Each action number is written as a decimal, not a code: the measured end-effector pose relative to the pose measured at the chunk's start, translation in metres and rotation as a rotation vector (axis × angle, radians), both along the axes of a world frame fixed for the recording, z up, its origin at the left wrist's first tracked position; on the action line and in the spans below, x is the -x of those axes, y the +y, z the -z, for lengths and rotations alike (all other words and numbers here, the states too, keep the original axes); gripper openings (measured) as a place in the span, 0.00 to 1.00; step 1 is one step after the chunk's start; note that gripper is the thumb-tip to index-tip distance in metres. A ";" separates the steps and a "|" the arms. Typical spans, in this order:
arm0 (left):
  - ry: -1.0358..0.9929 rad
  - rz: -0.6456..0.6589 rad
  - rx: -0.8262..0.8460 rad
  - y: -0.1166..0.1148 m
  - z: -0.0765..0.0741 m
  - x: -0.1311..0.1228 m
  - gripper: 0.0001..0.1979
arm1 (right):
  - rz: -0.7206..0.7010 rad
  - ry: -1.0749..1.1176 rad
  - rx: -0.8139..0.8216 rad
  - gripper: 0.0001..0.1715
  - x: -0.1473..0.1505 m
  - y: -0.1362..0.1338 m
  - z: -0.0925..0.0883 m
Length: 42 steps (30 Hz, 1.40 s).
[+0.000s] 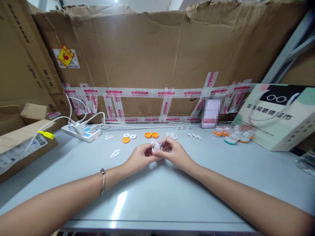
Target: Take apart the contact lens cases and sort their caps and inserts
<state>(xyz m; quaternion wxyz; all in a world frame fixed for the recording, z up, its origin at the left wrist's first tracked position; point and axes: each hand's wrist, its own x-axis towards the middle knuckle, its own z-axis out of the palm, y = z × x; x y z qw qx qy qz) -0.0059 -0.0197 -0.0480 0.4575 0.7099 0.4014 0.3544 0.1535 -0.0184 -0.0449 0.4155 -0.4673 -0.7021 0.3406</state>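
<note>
holds a small clear plastic piece [157, 146] between both hands, just above the worktop [157, 196]. closes the left hand [140, 158] on its left side, thumb and fingertips pinched on it. closes the right hand [175, 153] on its right side the same way, fingertips close to those of the left. looks like a little round cup or lid, though too small and see-through to tell for sure. wears a thin metal bangle [102, 182] on the left wrist.

just beyond the fingertips, flat on the worktop: two orange rings [148, 135] side by side. beyond the left hand and a little to its left: a third orange ring [126, 140] with two white rings [133, 136] beside it. nearer, left of the left hand: a small cluster of white discs [115, 153]. beyond the right hand: a scatter of small white bits [171, 134].

well off to the left of the left hand: a white power strip [82, 131] with plugs in it, and an open cardboard box [22, 147]. well off to the right of the right hand: a huddle of clear cases [232, 134] on orange and teal bases, touching a printed carton [278, 114] with a spectacles picture. behind everything, upright: a taped cardboard wall [157, 55].
</note>
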 end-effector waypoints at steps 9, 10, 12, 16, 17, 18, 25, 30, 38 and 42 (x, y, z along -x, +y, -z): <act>-0.042 0.020 0.038 -0.001 -0.004 0.003 0.11 | -0.052 0.134 0.002 0.17 0.001 0.002 0.001; -0.032 0.044 0.032 0.000 -0.004 0.003 0.12 | -0.083 0.131 -0.012 0.16 0.000 0.002 0.001; -0.019 0.079 0.021 0.000 -0.005 0.004 0.14 | -0.141 0.108 -0.030 0.15 -0.002 0.003 0.001; 0.005 0.070 -0.009 -0.002 -0.005 0.003 0.13 | -0.123 0.019 -0.025 0.16 -0.001 -0.002 0.001; 0.006 0.077 -0.020 -0.003 -0.005 0.002 0.12 | -0.087 -0.006 -0.018 0.17 0.000 -0.003 0.001; 0.006 0.086 -0.027 -0.004 -0.005 0.001 0.11 | -0.056 -0.031 -0.007 0.18 0.001 -0.005 0.000; -0.044 0.133 -0.003 -0.005 -0.005 0.002 0.11 | -0.193 -0.159 -0.107 0.14 0.000 -0.010 -0.011; -0.012 0.129 -0.024 -0.007 -0.004 0.003 0.09 | -0.156 -0.282 -0.128 0.13 0.001 -0.010 -0.015; 0.029 0.315 0.104 0.000 -0.007 0.009 0.11 | -0.456 -0.529 -0.323 0.19 -0.018 -0.017 -0.036; 0.053 0.322 0.072 0.001 -0.005 0.011 0.12 | -0.478 -0.539 -0.293 0.17 -0.017 -0.027 -0.044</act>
